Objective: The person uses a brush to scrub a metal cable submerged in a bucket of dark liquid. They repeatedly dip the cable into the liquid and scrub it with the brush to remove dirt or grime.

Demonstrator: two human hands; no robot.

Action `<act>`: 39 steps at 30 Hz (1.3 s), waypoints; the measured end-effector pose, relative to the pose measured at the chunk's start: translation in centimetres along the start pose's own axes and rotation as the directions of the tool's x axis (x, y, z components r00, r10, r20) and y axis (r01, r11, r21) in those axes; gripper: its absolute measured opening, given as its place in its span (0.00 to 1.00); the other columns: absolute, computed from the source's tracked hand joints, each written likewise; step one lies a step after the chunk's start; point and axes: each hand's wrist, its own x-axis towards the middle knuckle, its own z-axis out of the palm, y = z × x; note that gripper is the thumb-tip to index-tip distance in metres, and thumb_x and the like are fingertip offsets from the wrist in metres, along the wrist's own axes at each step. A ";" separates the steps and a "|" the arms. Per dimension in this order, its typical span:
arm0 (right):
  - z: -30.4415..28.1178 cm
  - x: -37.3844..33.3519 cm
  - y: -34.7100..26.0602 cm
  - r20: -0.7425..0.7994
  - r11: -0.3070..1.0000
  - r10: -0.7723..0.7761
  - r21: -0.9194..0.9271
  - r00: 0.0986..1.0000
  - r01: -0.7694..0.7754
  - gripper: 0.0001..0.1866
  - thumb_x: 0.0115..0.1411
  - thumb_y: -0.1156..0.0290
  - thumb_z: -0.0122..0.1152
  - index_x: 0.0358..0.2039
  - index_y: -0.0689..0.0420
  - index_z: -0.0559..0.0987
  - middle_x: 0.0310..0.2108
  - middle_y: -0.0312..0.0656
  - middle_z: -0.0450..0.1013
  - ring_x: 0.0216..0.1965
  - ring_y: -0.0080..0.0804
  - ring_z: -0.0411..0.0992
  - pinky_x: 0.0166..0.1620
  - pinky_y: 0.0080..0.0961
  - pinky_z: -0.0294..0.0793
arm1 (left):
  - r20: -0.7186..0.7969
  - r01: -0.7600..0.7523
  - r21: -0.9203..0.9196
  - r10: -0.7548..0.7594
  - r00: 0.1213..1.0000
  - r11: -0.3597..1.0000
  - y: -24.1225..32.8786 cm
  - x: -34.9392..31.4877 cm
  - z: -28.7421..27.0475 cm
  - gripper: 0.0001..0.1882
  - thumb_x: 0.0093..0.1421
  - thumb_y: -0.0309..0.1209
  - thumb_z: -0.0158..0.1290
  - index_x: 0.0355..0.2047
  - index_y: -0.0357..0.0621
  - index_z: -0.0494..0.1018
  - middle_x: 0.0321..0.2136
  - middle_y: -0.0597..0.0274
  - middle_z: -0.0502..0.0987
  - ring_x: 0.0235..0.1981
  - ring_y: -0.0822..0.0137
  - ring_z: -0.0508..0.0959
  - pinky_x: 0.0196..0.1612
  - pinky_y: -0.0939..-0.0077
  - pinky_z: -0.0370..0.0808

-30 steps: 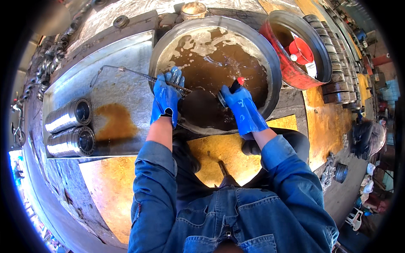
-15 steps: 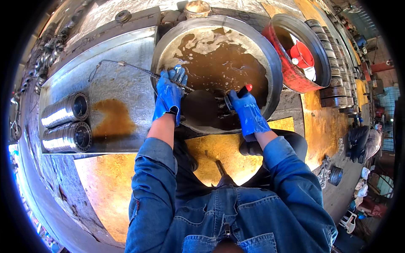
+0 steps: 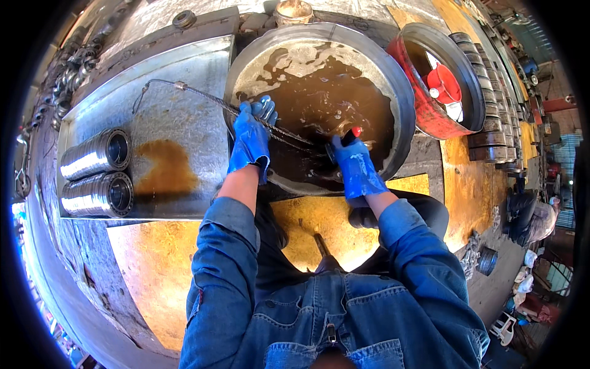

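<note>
My left hand [image 3: 251, 134], in a wet blue rubber glove, is closed round a braided steel cable [image 3: 209, 99] at the left rim of a big round basin [image 3: 402, 117] of murky brown liquid. One looped end of the cable rests over the metal tray; the other part slopes down into the basin. My right hand [image 3: 356, 167], gloved alike, grips a dark-handled brush [image 3: 353, 134] with a red handle tip, low over the liquid. Its working end is blurred and partly hidden by the glove, beside the cable's lower part.
Two stacks of shiny bearing rings [image 3: 96, 154] lie on the metal tray [image 3: 209, 61] beside a brown puddle. Right of the basin stands a red drum [image 3: 424, 114] with a red scoop [image 3: 444, 83] in it. Rows of rings [image 3: 488, 147] lie beyond. A small pail [image 3: 293, 11] stands behind.
My right hand with the brush has moved slightly down and nearer my body. More of the cable's lower part now shows above the liquid. My left hand keeps its grip.
</note>
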 end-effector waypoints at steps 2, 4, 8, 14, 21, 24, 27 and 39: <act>-0.6 -0.4 -3.8 0.039 1.000 -0.011 0.011 0.999 0.011 0.28 0.61 0.45 0.61 0.34 0.63 0.83 0.25 0.51 0.80 0.30 0.47 0.80 0.38 0.42 0.77 | -0.007 -0.033 0.029 0.034 0.999 0.999 0.4 -0.2 -1.2 0.21 0.77 0.45 0.40 0.32 0.48 0.74 0.51 0.51 0.82 0.52 0.49 0.80 0.60 0.46 0.74; 0.2 -0.6 -8.1 0.182 0.969 0.045 0.232 0.982 -0.087 0.27 0.61 0.48 0.61 0.32 0.65 0.83 0.28 0.51 0.80 0.31 0.41 0.78 0.39 0.40 0.76 | -0.018 -0.042 0.061 0.043 0.999 0.997 0.0 -0.7 -0.8 0.21 0.77 0.45 0.39 0.33 0.47 0.74 0.51 0.51 0.82 0.52 0.49 0.80 0.60 0.47 0.74; 0.4 -4.1 -16.8 0.296 0.898 0.013 0.416 0.955 -0.141 0.26 0.61 0.49 0.63 0.35 0.65 0.85 0.29 0.48 0.81 0.32 0.33 0.78 0.41 0.32 0.76 | 0.015 -0.080 0.098 0.079 0.997 0.992 0.6 0.0 -1.4 0.22 0.78 0.44 0.36 0.39 0.42 0.74 0.52 0.48 0.81 0.53 0.47 0.80 0.61 0.49 0.75; 1.4 -2.4 -5.1 0.171 0.985 -0.080 0.163 0.982 0.052 0.27 0.62 0.47 0.63 0.39 0.63 0.83 0.31 0.55 0.82 0.38 0.47 0.82 0.43 0.40 0.78 | 0.038 -0.011 0.109 0.007 0.999 0.994 0.3 0.3 -1.8 0.24 0.78 0.49 0.37 0.45 0.42 0.74 0.55 0.48 0.80 0.57 0.48 0.78 0.61 0.50 0.73; 0.9 -2.0 -14.4 0.275 0.929 -0.015 0.359 0.961 -0.089 0.27 0.59 0.47 0.63 0.35 0.64 0.85 0.31 0.54 0.82 0.37 0.43 0.83 0.44 0.37 0.79 | -0.001 -0.015 0.162 0.016 1.000 0.987 0.4 -1.4 -0.8 0.26 0.77 0.50 0.38 0.54 0.40 0.72 0.57 0.47 0.78 0.57 0.47 0.77 0.62 0.49 0.72; 2.7 -2.9 -17.0 0.257 0.950 0.007 0.300 0.966 -0.087 0.27 0.59 0.46 0.63 0.35 0.64 0.85 0.30 0.56 0.82 0.35 0.47 0.82 0.44 0.38 0.78 | 0.033 0.008 0.108 -0.011 0.999 0.994 1.2 -0.5 -1.9 0.28 0.77 0.50 0.38 0.59 0.37 0.69 0.58 0.46 0.76 0.58 0.48 0.76 0.63 0.49 0.72; 3.3 -2.9 -10.7 0.105 0.993 -0.038 0.118 0.994 0.025 0.26 0.60 0.46 0.63 0.35 0.62 0.83 0.29 0.57 0.80 0.34 0.50 0.81 0.42 0.40 0.78 | 0.048 0.028 0.202 -0.039 0.998 0.979 1.0 -2.0 -0.9 0.30 0.77 0.50 0.38 0.63 0.35 0.64 0.60 0.43 0.74 0.60 0.49 0.75 0.64 0.51 0.71; 1.9 -2.6 -16.5 0.256 0.964 0.011 0.253 0.967 -0.078 0.27 0.60 0.48 0.62 0.36 0.65 0.83 0.31 0.57 0.81 0.38 0.50 0.81 0.45 0.41 0.78 | 0.074 0.022 0.261 -0.043 0.996 0.965 0.9 -1.6 -1.3 0.32 0.77 0.52 0.36 0.64 0.35 0.65 0.59 0.44 0.75 0.58 0.50 0.76 0.64 0.55 0.70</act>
